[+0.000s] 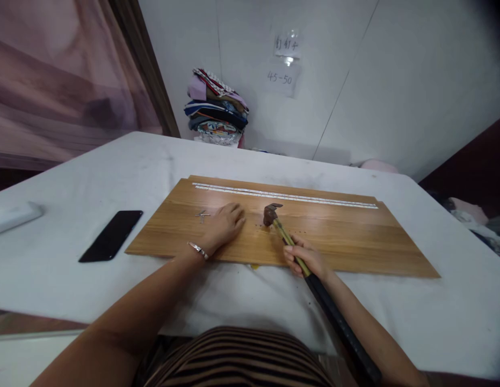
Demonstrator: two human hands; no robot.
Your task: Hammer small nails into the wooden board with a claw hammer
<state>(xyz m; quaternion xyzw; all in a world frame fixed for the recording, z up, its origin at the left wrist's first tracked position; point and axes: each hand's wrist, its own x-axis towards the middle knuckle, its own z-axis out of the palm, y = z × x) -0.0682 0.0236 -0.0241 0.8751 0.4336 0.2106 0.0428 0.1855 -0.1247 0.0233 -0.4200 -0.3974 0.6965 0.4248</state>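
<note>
A wooden board [354,236] lies on the white table, with two pale strips [285,195] along its far side. My right hand [305,257] is wrapped round the yellow part of the handle of a hammer [292,242]; its rusty head is over the middle of the board, beside a row of small dark marks. My left hand [225,226] rests palm down on the board, fingers stretched out and holding nothing. A few nails [202,216] lie just left of it.
A black phone [111,236] lies left of the board on the white table [72,199]. Folded clothes [217,110] are stacked at the back against the wall. A white object [16,216] sits at the far left.
</note>
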